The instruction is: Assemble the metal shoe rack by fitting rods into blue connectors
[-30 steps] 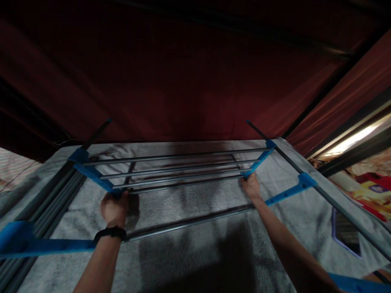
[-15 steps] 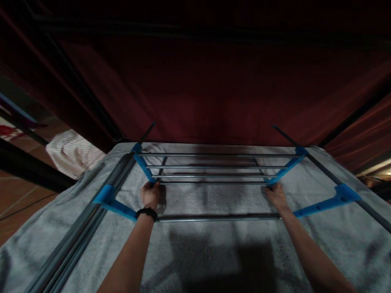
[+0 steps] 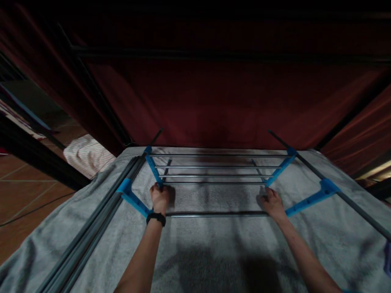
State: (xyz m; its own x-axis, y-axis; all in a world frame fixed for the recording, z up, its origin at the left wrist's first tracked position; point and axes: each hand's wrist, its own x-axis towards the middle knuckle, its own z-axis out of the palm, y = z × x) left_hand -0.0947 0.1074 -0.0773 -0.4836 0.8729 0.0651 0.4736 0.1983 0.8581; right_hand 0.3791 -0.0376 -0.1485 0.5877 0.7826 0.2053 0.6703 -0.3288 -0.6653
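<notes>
A rack frame of grey metal tubes and blue plastic brackets lies on a grey blanket. My left hand, with a black band on the wrist, is closed at the lower end of the far left bracket. Partly bent, the fingers of my right hand sit just below the far right bracket, with nothing visible in them. Under my wrists runs a nearer crossbar, joined to a near left bracket and a near right bracket.
Loose grey tubes lie bundled along the left side of the blanket. Dark red curtains hang behind the frame. A striped cloth and tiled floor show at left, beside a dark bar.
My right hand has come down slightly, away from the end of the far right bracket. My left hand stays at its bracket. The whole view has shifted a little.
</notes>
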